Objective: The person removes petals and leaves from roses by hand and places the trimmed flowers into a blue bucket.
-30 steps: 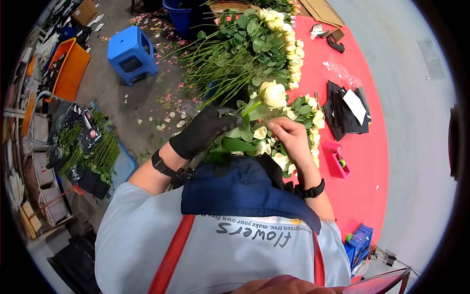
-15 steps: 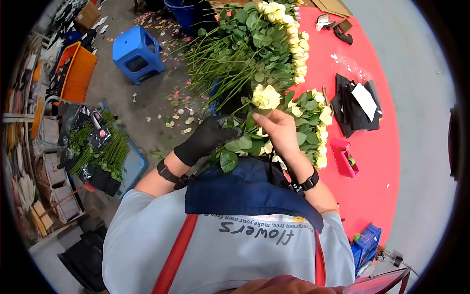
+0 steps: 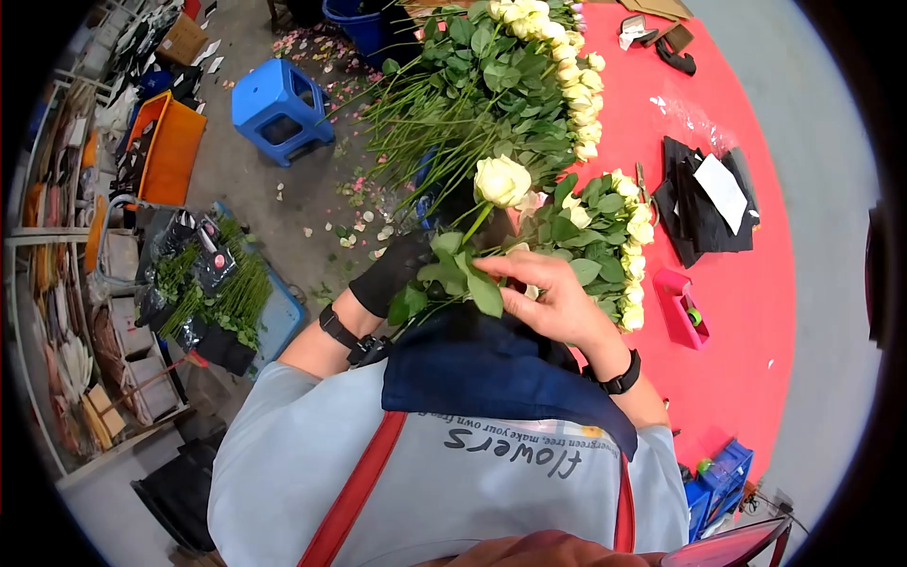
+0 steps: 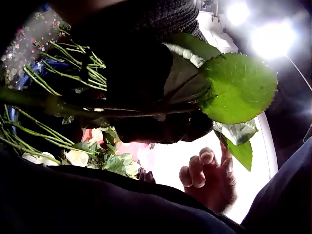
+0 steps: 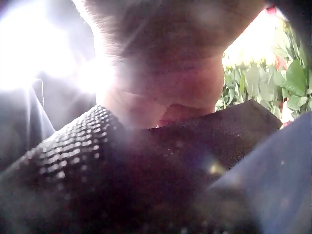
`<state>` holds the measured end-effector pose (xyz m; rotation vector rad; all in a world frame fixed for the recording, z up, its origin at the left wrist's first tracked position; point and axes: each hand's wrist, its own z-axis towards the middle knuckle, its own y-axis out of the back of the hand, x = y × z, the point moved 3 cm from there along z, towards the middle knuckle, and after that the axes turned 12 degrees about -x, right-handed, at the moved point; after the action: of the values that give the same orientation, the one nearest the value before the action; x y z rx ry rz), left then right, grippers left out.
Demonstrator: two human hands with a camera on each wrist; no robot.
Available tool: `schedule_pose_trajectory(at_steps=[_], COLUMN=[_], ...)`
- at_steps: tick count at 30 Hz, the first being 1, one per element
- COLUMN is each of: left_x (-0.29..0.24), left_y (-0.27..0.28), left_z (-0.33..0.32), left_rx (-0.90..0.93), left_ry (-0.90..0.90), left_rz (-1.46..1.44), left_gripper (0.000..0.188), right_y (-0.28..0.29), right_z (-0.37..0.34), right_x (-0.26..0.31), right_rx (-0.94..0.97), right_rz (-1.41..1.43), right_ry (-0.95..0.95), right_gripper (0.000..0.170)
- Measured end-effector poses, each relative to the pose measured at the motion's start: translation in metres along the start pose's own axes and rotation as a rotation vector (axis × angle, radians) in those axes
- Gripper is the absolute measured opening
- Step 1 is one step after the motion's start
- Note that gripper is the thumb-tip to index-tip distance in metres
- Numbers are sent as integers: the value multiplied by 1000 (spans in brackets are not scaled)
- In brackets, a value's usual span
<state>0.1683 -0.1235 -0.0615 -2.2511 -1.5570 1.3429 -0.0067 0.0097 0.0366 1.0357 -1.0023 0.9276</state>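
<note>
A single cream-white rose (image 3: 502, 181) stands on a green stem before the person's chest, its bloom tilted up and away. The left hand (image 3: 391, 276), in a black glove, grips the stem; broad green leaves (image 3: 446, 274) hide most of its fingers. Seen from the left wrist, the dark glove wraps the stem and a bright leaf (image 4: 239, 87) sticks out past it. The bare right hand (image 3: 553, 298) is beside these leaves, index fingertip right at a leaf, thumb and index apart. Its other fingers are bent in the left wrist view. The right wrist view shows mostly wrist and strap.
More cream roses (image 3: 576, 85) with long stems lie along the red table (image 3: 727, 378), a smaller bunch (image 3: 605, 222) nearer. Black sheets (image 3: 694, 203) and a pink tape holder (image 3: 682, 310) are to the right. On the floor, left, stands a blue stool (image 3: 281, 109).
The rose has swung left and its leaves now lie over the gloved hand. The right hand has moved down from near the bloom to the leaves lower on the stem.
</note>
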Motion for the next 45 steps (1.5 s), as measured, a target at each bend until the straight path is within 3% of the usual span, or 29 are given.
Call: schedule_pose_trajectory(at_steps=[1, 4, 6, 8, 9, 12, 17, 20, 23, 26, 27, 30, 36, 39, 42, 44, 45], left_x=[2, -2, -3, -1, -3, 2, 2, -3, -8, -42, -62, -98, -149, -145, -109, -100, -99], left_y=[-3, -18, -29, -33, -43, -51, -69, -82, -82, -94, -110, -114, -146, -158, -143, -139, -135], left_z=[2, 11, 11, 17, 14, 21, 17, 12, 26, 35, 31, 62, 167, 221, 261, 271, 275], left_rx=[51, 101, 91, 87, 85, 179, 139, 68, 14, -313, -388, -514, -653, -795, -670, -714, -684], left_ry=[-35, -81, -169, -216, -231, -351, -227, -215, -261, -452, -611, -671, -1550, -1406, -1183, -1042, -1099], left_rz=[-32, 263, 437, 620, 639, 707, 732, 765, 684, 814, 949, 824, 1375, 1819, 2066, 1994, 1995], left_gripper=[27, 27, 27, 27, 30, 32, 32, 31, 34, 34, 29, 29, 36, 53, 69, 84, 83], right_y=[6, 29, 42, 50, 53, 58, 74, 80, 90, 105, 111, 124, 136, 135, 130, 134, 136], right_z=[-2, -8, -14, -18, -19, -25, -31, -36, -50, -72, -81, -116, -170, -183, -196, -199, -200], right_x=[0, -2, -6, -9, -8, -10, -1, -8, -35, -58, -62, -80, -107, -114, -130, -135, -138], right_rx=[-28, -261, -397, -450, -437, -346, -298, -329, -392, -389, -378, -431, -629, -670, -688, -688, -701], right_rz=[-22, 4, 213, 302, 344, 360, 240, 325, 359, 258, 299, 323, 330, 284, 310, 309, 304], right_ry=[19, -196, -359, -398, -449, -354, -209, -250, -452, -506, -575, -682, -839, -839, -827, -842, -854], right_gripper=[31, 23, 18, 19, 18, 17, 26, 27, 29, 30, 29, 25, 20, 20, 21, 24, 25])
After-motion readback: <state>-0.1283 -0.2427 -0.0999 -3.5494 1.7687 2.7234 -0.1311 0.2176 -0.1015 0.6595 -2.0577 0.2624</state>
